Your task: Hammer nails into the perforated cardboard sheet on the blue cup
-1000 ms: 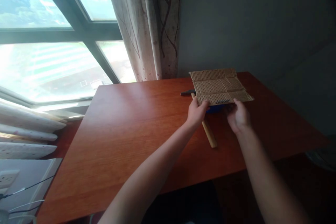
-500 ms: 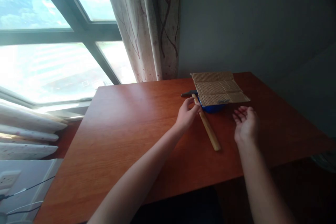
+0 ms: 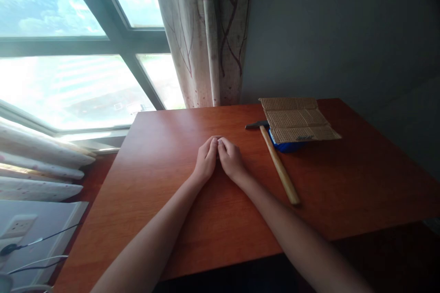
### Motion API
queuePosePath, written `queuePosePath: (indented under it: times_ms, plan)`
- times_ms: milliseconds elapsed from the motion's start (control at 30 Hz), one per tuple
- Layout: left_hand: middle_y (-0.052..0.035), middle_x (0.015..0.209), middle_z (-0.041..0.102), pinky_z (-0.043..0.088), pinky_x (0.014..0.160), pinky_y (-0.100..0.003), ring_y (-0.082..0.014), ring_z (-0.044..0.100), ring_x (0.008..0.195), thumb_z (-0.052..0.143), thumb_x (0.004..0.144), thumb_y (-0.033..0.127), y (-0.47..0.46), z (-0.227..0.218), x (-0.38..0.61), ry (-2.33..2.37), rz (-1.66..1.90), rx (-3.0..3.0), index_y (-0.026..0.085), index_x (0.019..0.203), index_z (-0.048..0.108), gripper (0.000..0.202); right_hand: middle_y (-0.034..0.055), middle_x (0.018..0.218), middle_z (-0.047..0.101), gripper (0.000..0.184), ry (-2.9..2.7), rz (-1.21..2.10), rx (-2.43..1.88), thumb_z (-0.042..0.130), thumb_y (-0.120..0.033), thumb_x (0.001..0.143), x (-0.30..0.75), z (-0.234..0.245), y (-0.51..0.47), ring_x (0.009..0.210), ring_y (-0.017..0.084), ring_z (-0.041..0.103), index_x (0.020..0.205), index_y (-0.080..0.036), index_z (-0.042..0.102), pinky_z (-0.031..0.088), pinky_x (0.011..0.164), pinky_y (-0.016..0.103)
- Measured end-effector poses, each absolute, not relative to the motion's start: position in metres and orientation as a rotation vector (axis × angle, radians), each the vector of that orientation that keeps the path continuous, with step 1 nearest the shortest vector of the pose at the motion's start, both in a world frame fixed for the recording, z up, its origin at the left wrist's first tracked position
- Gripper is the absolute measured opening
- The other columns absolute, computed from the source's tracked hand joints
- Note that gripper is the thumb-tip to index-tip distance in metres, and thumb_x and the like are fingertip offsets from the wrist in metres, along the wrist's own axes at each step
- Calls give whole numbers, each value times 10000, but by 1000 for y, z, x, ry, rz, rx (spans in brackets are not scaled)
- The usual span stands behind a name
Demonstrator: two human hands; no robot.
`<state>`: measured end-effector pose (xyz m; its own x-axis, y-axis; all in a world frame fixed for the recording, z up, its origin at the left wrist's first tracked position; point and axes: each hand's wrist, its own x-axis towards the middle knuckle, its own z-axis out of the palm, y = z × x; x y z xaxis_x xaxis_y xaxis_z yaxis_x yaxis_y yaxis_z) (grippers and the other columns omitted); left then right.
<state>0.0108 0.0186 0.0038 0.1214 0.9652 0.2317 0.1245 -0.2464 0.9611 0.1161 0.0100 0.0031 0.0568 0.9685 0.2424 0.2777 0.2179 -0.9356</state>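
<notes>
My left hand (image 3: pixel 205 158) and my right hand (image 3: pixel 229 158) meet over the middle of the table, thumbs side by side and fingers curled inward. Both are closed, and whatever may lie between them is hidden. To their right lies a hammer (image 3: pixel 280 165) with a pale wooden handle, its dark head at the far end; neither hand touches it. Beyond the handle, a flattened piece of brown cardboard (image 3: pixel 299 119) rests on top of a blue container (image 3: pixel 287 147), covering most of it.
The reddish-brown wooden table (image 3: pixel 154 201) has its near edge below my forearms. A window (image 3: pixel 85 82) and a patterned curtain (image 3: pixel 202 46) stand at the left and back. Cables (image 3: pixel 44 238) run from a wall socket (image 3: pixel 20 226) at lower left.
My left hand has moved left, away from the hammer handle. The right hand has come across from the right of the hammer to join it, and its fingers have closed. The view has shifted slightly.
</notes>
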Motion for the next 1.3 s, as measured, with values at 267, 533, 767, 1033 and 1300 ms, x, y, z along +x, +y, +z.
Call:
queuePosePath:
  times_ms: [267,533,767,1033,1300]
  plan:
    - [-64,924,719,487,798,-281,-187,643,836,382,1008,364,18,4,14,1111,1079,1729,156,1031,680,364,41,754,661,278,-1460,765,-1309,392,-330,964,127,-5,3,689,197,594,734,-233,514,413,635,292]
    - [-52,832,699,492,773,-284,-185,635,767,369,1009,350,17,5,14,1132,1071,1760,161,999,682,366,40,751,664,283,-1497,772,-1328,375,-342,972,128,-2,2,688,200,608,749,-240,517,419,633,290]
    - [-53,814,690,488,771,-287,-188,629,757,363,1008,347,17,5,15,1148,1069,1767,160,999,687,374,27,683,614,309,-1514,763,-1346,359,-355,972,129,-1,1,633,190,569,704,-241,464,379,602,291]
    - [-69,890,717,490,793,-293,-202,654,825,356,1010,340,18,3,14,1144,1056,1770,165,1008,684,372,22,682,614,309,-1529,759,-1353,361,-355,976,130,-3,1,634,191,572,708,-243,467,377,594,289]
    - [-67,873,716,495,790,-296,-202,660,825,353,1008,320,17,3,14,1154,1061,1795,163,999,685,368,18,672,610,314,-1537,759,-1359,348,-363,980,129,-3,2,626,191,565,712,-246,464,376,594,289]
